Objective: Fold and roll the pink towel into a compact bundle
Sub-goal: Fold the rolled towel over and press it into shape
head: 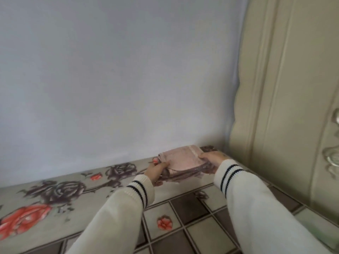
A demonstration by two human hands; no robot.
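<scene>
The pink towel is folded into a thick flat bundle with several layers showing at its near edge. It is held just above the far corner of the bed, close to the wall. My left hand grips its left end, thumb on top and fingers underneath. My right hand grips the right end the same way, beside a pale stripe across the towel. Both arms wear white knit sleeves with dark stripes at the cuffs.
The bed cover has large red and dark roses and a checked pattern nearer me. A plain grey-blue wall stands behind it. A cream padded headboard rises on the right, close to the towel.
</scene>
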